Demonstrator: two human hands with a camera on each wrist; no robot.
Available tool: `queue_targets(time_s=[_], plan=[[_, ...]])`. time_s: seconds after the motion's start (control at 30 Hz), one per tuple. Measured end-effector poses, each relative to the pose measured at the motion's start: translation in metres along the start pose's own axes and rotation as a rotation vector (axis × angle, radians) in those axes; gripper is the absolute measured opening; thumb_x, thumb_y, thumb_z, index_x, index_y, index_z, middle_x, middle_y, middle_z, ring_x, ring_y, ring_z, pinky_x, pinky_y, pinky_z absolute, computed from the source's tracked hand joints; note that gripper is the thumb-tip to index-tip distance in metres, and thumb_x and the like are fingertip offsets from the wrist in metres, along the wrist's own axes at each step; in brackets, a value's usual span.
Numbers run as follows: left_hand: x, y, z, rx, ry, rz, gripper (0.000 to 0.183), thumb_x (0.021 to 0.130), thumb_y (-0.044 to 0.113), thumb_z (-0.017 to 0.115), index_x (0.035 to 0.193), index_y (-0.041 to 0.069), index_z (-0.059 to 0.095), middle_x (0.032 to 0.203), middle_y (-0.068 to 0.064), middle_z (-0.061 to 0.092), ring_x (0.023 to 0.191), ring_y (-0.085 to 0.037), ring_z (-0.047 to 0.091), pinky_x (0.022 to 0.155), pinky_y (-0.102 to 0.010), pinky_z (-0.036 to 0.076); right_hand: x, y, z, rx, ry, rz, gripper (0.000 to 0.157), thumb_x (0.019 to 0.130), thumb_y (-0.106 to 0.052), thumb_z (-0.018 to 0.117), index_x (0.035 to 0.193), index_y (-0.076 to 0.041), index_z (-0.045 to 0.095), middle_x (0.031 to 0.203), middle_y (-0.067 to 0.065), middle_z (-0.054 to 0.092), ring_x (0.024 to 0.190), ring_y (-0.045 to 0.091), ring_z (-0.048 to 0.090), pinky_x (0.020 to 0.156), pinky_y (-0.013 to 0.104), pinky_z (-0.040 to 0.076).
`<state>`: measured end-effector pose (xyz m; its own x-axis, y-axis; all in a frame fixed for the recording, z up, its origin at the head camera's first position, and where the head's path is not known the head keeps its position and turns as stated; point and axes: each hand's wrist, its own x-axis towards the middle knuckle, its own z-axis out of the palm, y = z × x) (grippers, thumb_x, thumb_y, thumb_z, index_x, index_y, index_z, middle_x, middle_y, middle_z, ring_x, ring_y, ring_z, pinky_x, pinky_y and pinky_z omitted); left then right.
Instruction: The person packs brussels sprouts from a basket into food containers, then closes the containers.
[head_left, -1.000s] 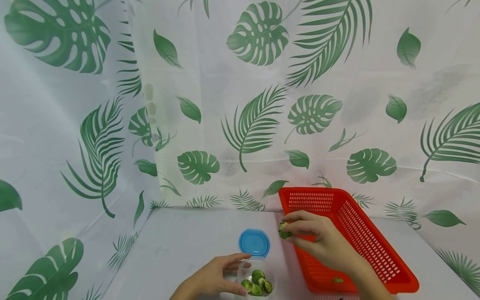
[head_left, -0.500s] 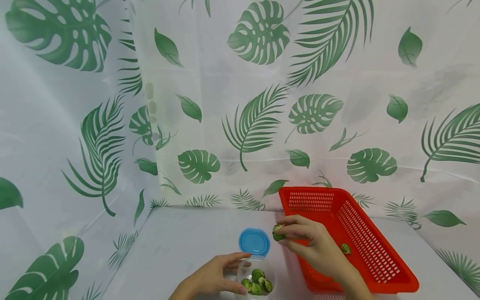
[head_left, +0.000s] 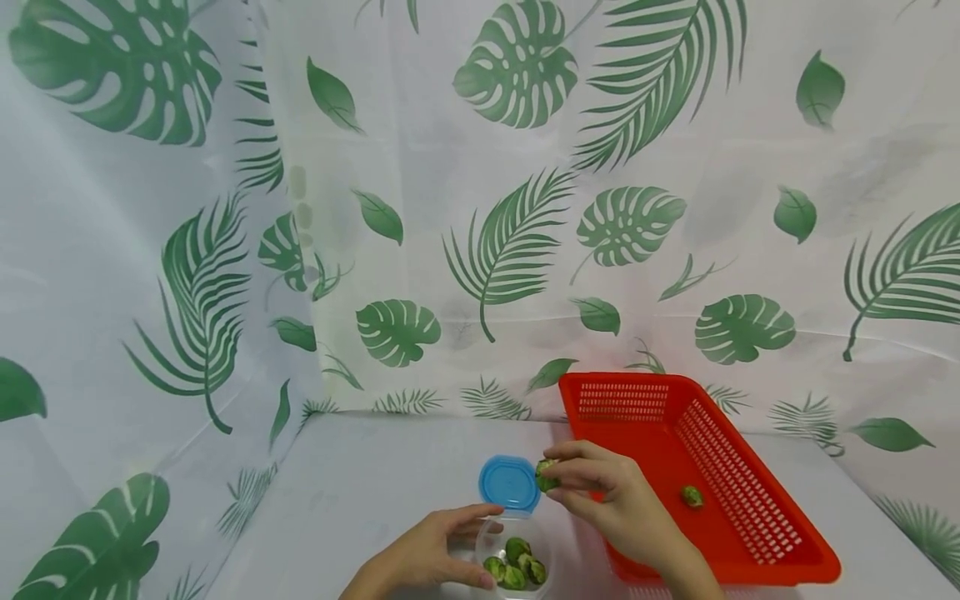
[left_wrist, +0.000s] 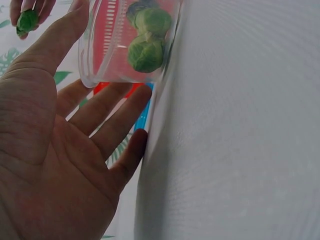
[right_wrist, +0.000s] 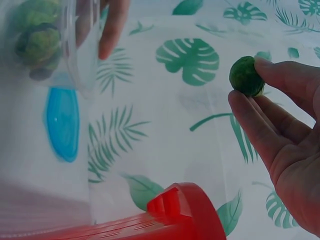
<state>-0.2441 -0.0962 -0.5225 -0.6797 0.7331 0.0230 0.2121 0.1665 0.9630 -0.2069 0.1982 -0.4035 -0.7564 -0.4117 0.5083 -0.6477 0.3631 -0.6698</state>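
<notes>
My right hand [head_left: 603, 500] pinches a green Brussels sprout [head_left: 546, 476] between thumb and fingertips, raised beside the blue lid. In the right wrist view, the same sprout [right_wrist: 246, 76] shows at the tips of the fingers. A small clear plastic container [head_left: 542, 533] holds several more Brussels sprouts [head_left: 516, 550]. My left hand [head_left: 432, 552] holds it by its left side, thumb at the near side and fingers at the far side; in the left wrist view, these fingers [left_wrist: 107, 111] are spread against its wall. The blue lid [head_left: 509, 484] lies just behind the container.
A red perforated basket [head_left: 750, 467] stands at the right, its left rim partly behind my right arm. One Brussels sprout [head_left: 692, 497] lies inside it. A white cloth covers the table [head_left: 360, 467], with a leaf-print sheet [head_left: 420, 250] hanging behind.
My right hand has moved left and slightly down with its sprout, from over the basket's rim to beside the blue lid. A sprout in the basket has come into view. The left hand stays put.
</notes>
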Motion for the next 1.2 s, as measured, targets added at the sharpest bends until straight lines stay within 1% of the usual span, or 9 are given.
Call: queue_targets(time_s=[0.1,0.2,0.43,0.53,0.67,0.73,0.87,1.03,1.2], plan=[[0.000,0.000,0.001,0.003,-0.001,-0.001,0.073,0.093,0.029,0.082,0.157,0.026,0.048,0.143,0.000,0.067,0.130,-0.015,0.064,0.104,-0.029,0.053,-0.001,0.001,0.000,-0.010,-0.003,0.007,0.022,0.094,-0.012,0.078,0.113,-0.022,0.079,0.122,0.000,0.072,0.106,0.013,0.073,0.084,0.023,0.060],[0.000,0.001,0.001,0.007,-0.001,0.001,0.073,0.093,0.029,0.082,0.157,0.026,0.048,0.143,-0.001,0.067,0.130,-0.014,0.065,0.104,-0.029,0.053,-0.003,0.001,0.001,-0.011,-0.003,-0.004,0.021,0.094,-0.011,0.078,0.113,-0.019,0.080,0.122,0.001,0.072,0.105,0.013,0.073,0.084,0.023,0.059],[0.000,0.000,0.001,-0.007,-0.008,0.021,0.074,0.093,0.029,0.081,0.158,0.023,0.046,0.144,-0.002,0.066,0.130,-0.014,0.064,0.103,-0.025,0.053,-0.004,0.003,0.005,-0.004,-0.020,-0.010,0.021,0.094,-0.012,0.078,0.113,-0.022,0.080,0.121,0.002,0.072,0.102,0.013,0.075,0.084,0.023,0.060],[0.000,0.000,0.001,-0.013,-0.011,0.015,0.074,0.093,0.030,0.081,0.158,0.024,0.046,0.144,-0.002,0.066,0.130,-0.014,0.064,0.102,-0.025,0.053,-0.004,0.004,0.007,0.019,-0.032,-0.001,0.023,0.094,-0.011,0.078,0.114,-0.022,0.079,0.122,0.004,0.072,0.102,0.013,0.075,0.083,0.025,0.061],[0.000,0.001,0.002,-0.016,-0.009,-0.002,0.072,0.093,0.031,0.081,0.157,0.025,0.047,0.144,-0.001,0.066,0.130,-0.014,0.064,0.102,-0.026,0.054,-0.004,0.006,0.010,0.043,-0.055,0.006,0.023,0.094,-0.010,0.078,0.115,-0.018,0.079,0.123,0.008,0.072,0.103,0.014,0.075,0.082,0.030,0.063],[0.000,0.001,0.002,-0.016,-0.008,-0.003,0.072,0.094,0.030,0.080,0.157,0.026,0.047,0.145,-0.001,0.065,0.131,-0.014,0.064,0.102,-0.027,0.054,-0.004,0.006,0.011,0.040,-0.061,0.011,0.022,0.094,-0.010,0.078,0.115,-0.016,0.079,0.123,0.007,0.072,0.103,0.013,0.075,0.081,0.032,0.063],[0.000,0.001,0.003,-0.022,-0.008,-0.001,0.072,0.094,0.029,0.080,0.157,0.025,0.047,0.145,-0.002,0.065,0.132,-0.015,0.063,0.103,-0.027,0.054,-0.004,0.008,0.013,0.042,-0.061,0.024,0.022,0.094,-0.010,0.078,0.114,-0.018,0.080,0.122,0.006,0.072,0.103,0.012,0.075,0.081,0.032,0.063],[-0.001,0.000,0.003,-0.023,-0.008,0.006,0.072,0.094,0.030,0.080,0.158,0.024,0.047,0.145,-0.002,0.065,0.132,-0.015,0.063,0.103,-0.027,0.054,-0.004,0.010,0.016,0.055,-0.065,-0.007,0.025,0.093,-0.005,0.077,0.114,-0.018,0.079,0.122,0.013,0.072,0.103,0.014,0.075,0.081,0.033,0.063],[-0.001,0.000,0.002,-0.014,-0.011,0.026,0.073,0.094,0.030,0.080,0.158,0.023,0.046,0.146,-0.004,0.064,0.133,-0.015,0.063,0.103,-0.025,0.053,-0.004,0.012,0.022,0.035,-0.073,-0.022,0.026,0.093,-0.005,0.077,0.114,-0.020,0.079,0.121,0.010,0.072,0.104,0.014,0.074,0.082,0.034,0.063]])
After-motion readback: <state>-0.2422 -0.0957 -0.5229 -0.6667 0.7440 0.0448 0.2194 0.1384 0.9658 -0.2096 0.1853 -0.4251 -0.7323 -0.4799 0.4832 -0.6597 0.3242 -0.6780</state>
